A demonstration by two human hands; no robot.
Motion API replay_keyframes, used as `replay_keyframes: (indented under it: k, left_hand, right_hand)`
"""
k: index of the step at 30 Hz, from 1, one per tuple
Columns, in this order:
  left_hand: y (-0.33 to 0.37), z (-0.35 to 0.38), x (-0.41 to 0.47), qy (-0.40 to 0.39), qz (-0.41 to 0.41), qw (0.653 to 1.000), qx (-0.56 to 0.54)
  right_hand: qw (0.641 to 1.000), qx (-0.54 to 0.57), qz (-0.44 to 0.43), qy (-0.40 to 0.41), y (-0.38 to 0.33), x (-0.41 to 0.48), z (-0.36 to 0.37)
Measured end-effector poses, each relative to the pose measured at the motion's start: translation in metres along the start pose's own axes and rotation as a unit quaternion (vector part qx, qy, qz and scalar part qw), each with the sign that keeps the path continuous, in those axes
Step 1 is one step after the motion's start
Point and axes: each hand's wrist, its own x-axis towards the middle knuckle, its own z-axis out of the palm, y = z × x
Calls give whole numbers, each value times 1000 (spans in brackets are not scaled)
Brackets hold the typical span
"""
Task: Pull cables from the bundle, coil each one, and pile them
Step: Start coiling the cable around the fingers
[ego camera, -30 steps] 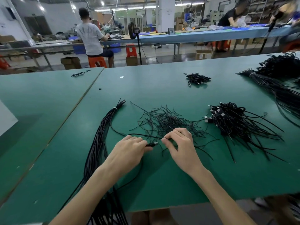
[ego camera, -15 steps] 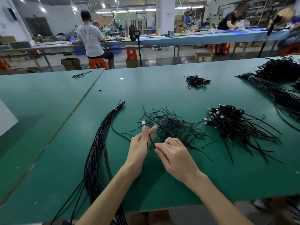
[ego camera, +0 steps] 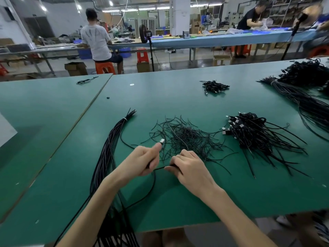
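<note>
Black cable (ego camera: 159,168) crosswise, plug end (ego camera: 162,140) away.

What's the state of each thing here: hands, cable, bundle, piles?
bundle: flat on table, tied near far end, near end overhanging the edge.
cable: held by both hands, uncoiled, slack trailing toward the bundle.
left hand: grips cable near its plug, plug poking out above.
right hand: pinches the same cable.
loose ties: scattered heap behind the hands.
cable pile: heaped right of the ties, plugs facing left.
</note>
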Motion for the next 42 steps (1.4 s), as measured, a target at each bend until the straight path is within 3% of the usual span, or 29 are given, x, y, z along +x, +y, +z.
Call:
replay_keyframes:
  k: [2, 5, 8, 10, 12, 14, 16, 18, 19, 21, 23, 25, 27, 29, 31, 33, 36, 39, 41, 42]
  left_hand:
    - [0, 4, -2, -11, 0, 981, 194]
    - [-5, 7, -2, 13, 3, 892, 452]
    - [-16, 10, 3, 9, 28, 837, 546]
    - [-23, 15, 6, 51, 67, 800, 594]
    - [-30, 21, 8, 136, 113, 803, 569]
    - [-32, 29, 11, 188, 147, 831, 502]
    - [-31, 37, 16, 214, 132, 891, 378]
    - [-27, 46, 22, 237, 81, 955, 159]
    - [-21, 52, 25, 246, 60, 967, 23]
    - [-6, 61, 34, 237, 18, 946, -221]
    - [6, 65, 42, 214, 14, 900, -379]
    - [17, 59, 42, 180, 21, 847, -500]
    - [24, 45, 35, 121, 32, 832, -540]
    - [25, 33, 24, 66, 29, 884, -462]
    - [26, 23, 11, 40, 25, 967, -250]
    - [25, 18, 2, 9, 28, 999, -20]
    - [23, 17, -6, -8, 3, 968, 249]
    - [15, 19, -5, 12, -34, 869, 494]
    - [3, 19, -3, 47, -26, 824, 564]
    - [-3, 18, -2, 73, -1, 822, 564]
  right_hand:
    - [1000, -13, 0, 9, 1, 0, 3]
    - [999, -28, 6, 34, 4, -1, 3]
    - [998, -39, 15, 57, 3, -1, 1]
    - [997, -40, 19, 71, 0, 0, 0]
    - [995, -36, 19, 86, -2, 0, -2]
    - [995, -25, 16, 98, -4, 0, -4]
    - [996, 0, 10, 94, -7, -1, -6]
    - [997, 26, 2, 77, -10, -1, -9]
    - [997, 34, -1, 70, -11, -1, -9]
    - [997, 47, 1, 58, -11, -1, -8]
    - [998, 48, 6, 46, -8, -1, -7]
    - [999, 20, -2, 42, -6, -1, -4]
    - [998, -4, -13, 62, -4, 0, -3]
    - [996, -19, -16, 80, -3, 1, -2]
    - [996, -38, -16, 79, -1, 1, -1]
    - [996, -40, -8, 78, 2, 0, 0]
    - [996, -60, -7, 72, 3, -1, 0]
    - [995, -77, -4, 71, 1, -1, 0]
    - [993, -74, 17, 94, 3, -2, -2]
    - [991, -69, 24, 108, 3, -2, -3]
